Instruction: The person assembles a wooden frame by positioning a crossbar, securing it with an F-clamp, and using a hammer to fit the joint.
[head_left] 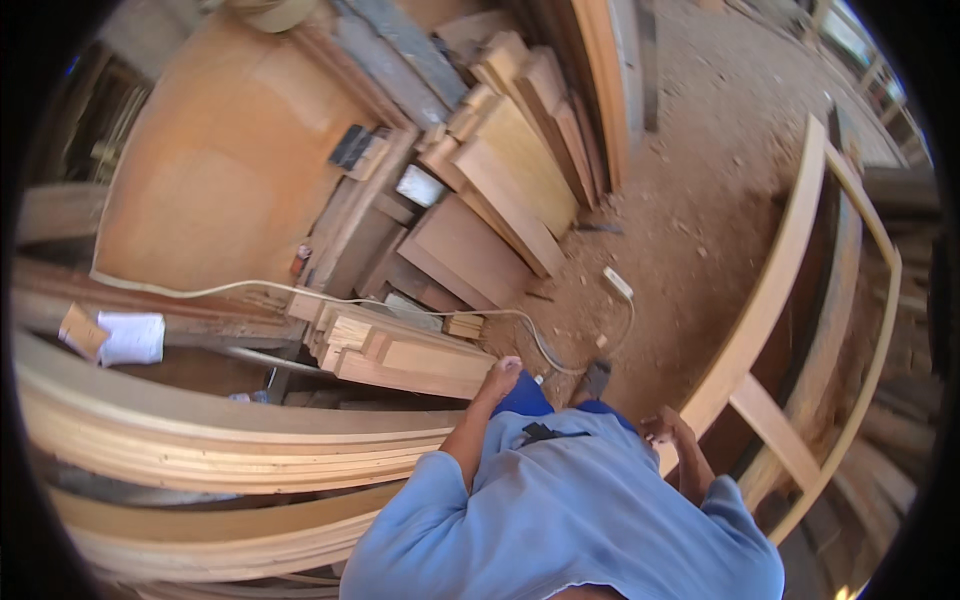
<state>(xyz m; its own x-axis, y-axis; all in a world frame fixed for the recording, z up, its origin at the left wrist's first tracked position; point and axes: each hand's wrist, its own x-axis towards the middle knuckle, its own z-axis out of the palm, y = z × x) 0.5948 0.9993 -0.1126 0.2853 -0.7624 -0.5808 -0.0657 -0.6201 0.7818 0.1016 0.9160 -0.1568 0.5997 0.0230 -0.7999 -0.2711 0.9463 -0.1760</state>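
Note:
My left hand (503, 378) hangs by my thigh, beside the end of a stack of cut boards (410, 362). Its fingers are blurred and mostly turned from view, and I see nothing in it. On the other side, my right hand (669, 428) is held low with loosely bent fingers apart and no object visible in it. It is close to a pale wooden frame (752, 352) that runs up the right side with a crosspiece; whether they touch I cannot tell. My blue sleeves and shirt fill the lower middle.
A white power strip (618, 283) and its pale cable (480, 313) lie across the dusty floor (690, 230). Planks (505, 190) lean in a row ahead. Long boards (240, 445) are stacked at left, below a large brown panel (240, 170) and crumpled white paper (132, 338).

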